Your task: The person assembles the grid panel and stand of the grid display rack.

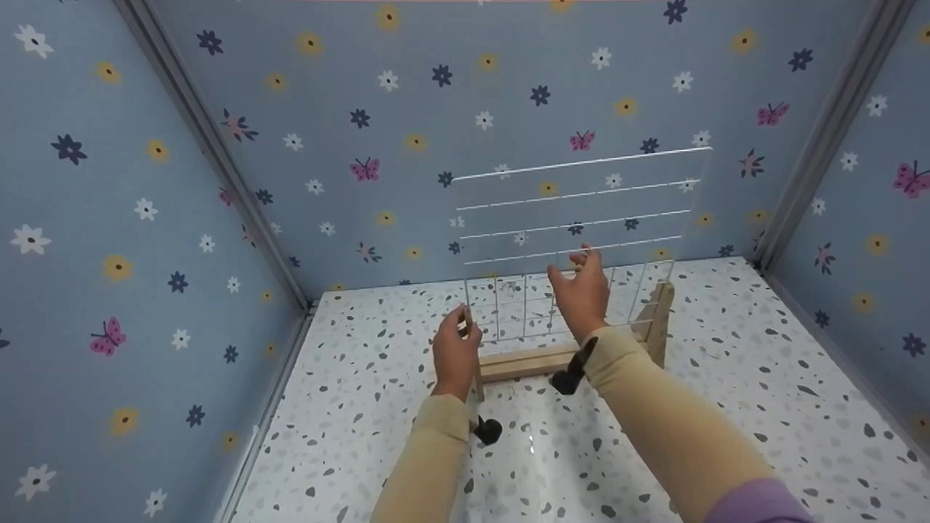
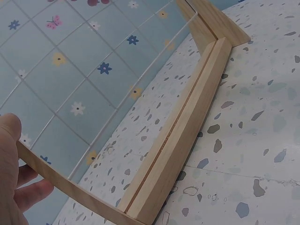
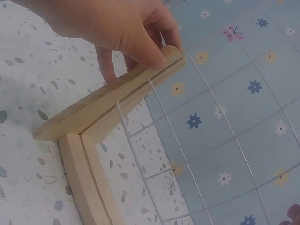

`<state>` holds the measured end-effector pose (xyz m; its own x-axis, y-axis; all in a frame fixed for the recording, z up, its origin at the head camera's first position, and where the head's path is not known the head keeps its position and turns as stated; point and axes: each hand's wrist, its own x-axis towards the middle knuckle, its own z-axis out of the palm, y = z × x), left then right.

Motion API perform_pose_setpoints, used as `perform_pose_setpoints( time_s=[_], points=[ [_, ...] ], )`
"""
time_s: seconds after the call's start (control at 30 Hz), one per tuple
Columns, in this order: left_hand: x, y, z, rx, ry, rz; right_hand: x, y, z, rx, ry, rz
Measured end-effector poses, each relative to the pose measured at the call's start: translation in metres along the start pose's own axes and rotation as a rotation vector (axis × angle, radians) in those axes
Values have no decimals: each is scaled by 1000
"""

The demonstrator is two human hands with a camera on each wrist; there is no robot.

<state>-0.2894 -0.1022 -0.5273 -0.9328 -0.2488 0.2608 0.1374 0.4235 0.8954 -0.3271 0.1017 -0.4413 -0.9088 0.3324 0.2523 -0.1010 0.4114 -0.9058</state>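
"Sleeves nearest, reaching forward — what do the hands hold?"

"Left hand pinches the left end of the frame; right hand, fingers parted, seems to hold nothing, near the grid. That stands up from the frame, its bottom wire apart from the groove."

"What might go wrong?"

"With the right end unheld, an uneven push could jam it askew — or tip everything."

"Around it?"

"White speckled surface, blue flowered walls."
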Motion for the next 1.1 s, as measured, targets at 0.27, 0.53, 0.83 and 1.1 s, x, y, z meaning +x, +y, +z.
perform_pose_setpoints(
  time_s=[0.27, 0.53, 0.83, 1.1],
  points=[
    [-2, -1, 0, -29, -13, -5, 0, 4, 0, 10, -8, -16],
    [-2, -1, 0, -9, -5, 21, 0, 6, 2, -1, -3, -47],
    [-2, -1, -1, -19, -3, 21, -1, 9, 3, 0, -1, -35],
    [-2, 1, -2, -5, -5, 6, -3, 11, 2, -4, -10, -39]
  ],
)
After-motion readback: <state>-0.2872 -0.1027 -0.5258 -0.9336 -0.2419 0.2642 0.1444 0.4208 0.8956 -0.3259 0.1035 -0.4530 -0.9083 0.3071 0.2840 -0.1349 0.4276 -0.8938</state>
